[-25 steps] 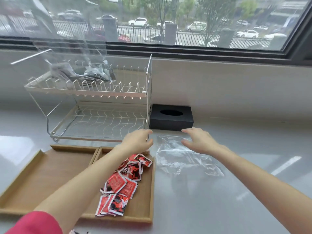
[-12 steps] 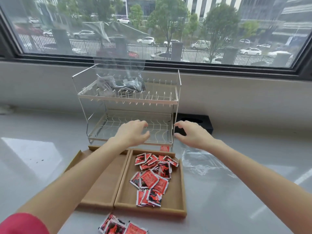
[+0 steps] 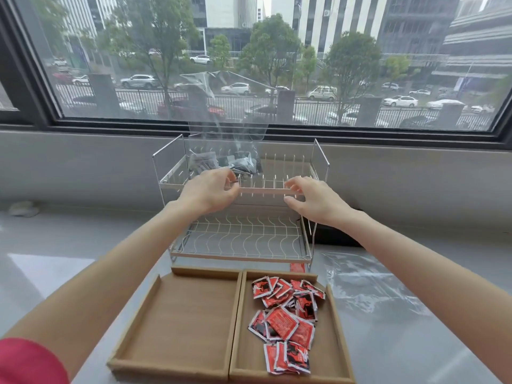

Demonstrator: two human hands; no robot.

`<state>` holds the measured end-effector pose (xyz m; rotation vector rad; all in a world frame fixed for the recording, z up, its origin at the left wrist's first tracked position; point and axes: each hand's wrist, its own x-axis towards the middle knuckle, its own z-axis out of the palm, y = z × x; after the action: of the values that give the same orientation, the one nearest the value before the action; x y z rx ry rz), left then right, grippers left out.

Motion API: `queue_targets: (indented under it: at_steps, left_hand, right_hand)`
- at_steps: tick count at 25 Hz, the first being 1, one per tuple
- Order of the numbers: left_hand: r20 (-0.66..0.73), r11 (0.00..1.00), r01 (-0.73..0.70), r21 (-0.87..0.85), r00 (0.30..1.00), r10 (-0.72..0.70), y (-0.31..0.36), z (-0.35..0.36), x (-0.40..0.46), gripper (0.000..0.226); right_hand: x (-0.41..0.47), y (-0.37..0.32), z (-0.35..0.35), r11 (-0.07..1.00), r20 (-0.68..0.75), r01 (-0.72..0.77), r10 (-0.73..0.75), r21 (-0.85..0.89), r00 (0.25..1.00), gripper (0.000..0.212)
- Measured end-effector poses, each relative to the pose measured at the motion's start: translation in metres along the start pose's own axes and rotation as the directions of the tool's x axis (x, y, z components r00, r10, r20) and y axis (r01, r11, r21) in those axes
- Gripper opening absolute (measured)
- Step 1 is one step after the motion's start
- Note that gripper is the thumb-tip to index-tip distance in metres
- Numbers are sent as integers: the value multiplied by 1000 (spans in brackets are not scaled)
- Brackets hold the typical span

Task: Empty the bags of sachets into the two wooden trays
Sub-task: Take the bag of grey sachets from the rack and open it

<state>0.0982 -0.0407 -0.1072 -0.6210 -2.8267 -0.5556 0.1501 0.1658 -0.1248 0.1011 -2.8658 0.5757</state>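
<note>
Two wooden trays lie side by side on the counter. The left tray holds nothing. The right tray holds several red sachets. A clear bag of dark and grey sachets stands on the top shelf of a wire rack. My left hand hovers at the shelf's front rail just before that bag, fingers curled and holding nothing. My right hand is open at the same rail, further right. An empty clear bag lies flat on the counter right of the trays.
The rack's lower shelf holds nothing. A black box sits behind the rack at the right, mostly hidden by my right arm. One red sachet lies under the rack's front edge. A window ledge runs behind the rack.
Both hands have risen from the counter, away from the empty bag, up to the rack's top shelf. My view has lifted and turned left toward the rack.
</note>
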Motion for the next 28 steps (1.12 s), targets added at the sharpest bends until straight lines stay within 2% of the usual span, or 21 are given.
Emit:
queue_targets:
  at_steps: [7, 11, 13, 16, 18, 20, 22, 24, 25, 28]
  left_hand:
    - [-130, 990, 27, -138, 990, -45, -40, -31, 52, 31]
    - [-174, 972, 158, -172, 967, -188, -79, -32, 85, 31]
    - [-204, 951, 217, -221, 943, -263, -97, -27, 102, 41]
    - [-229, 894, 196, -403, 924, -306, -116, -20, 124, 63]
    - [-201, 807, 142, -573, 931, -306, -121, -18, 138, 64]
    - [-210, 753, 67, -655, 941, -267, -123, -16, 149, 45]
    - [-252, 712, -8, -702, 938, -238, -123, -13, 154, 17]
    - [-287, 678, -54, -733, 928, -237, -119, -14, 157, 10]
    - [-301, 668, -64, -741, 921, -246, -118, -17, 158, 11]
    - [-333, 648, -74, -758, 898, -287, -116, -29, 159, 14]
  right_hand:
    - [61, -14, -12, 996, -68, -9, 15, 86, 998, 43]
    - [110, -13, -9, 981, -71, -88, 102, 173, 992, 58]
    - [135, -12, -7, 956, -64, -145, 166, 255, 984, 71]
    - [175, -9, -3, 898, -38, -224, 257, 378, 966, 88]
    - [198, -9, -3, 853, -39, -234, 284, 467, 958, 92]
    - [215, -9, -2, 795, -88, -180, 281, 579, 956, 79]
    - [222, -9, -1, 781, -186, -108, 277, 615, 943, 43]
    - [224, -10, 1, 770, -252, -60, 280, 636, 926, 10]
    - [223, -11, 0, 753, -273, -36, 281, 657, 920, 6]
    - [220, -13, -13, 702, -333, 22, 310, 712, 891, 17]
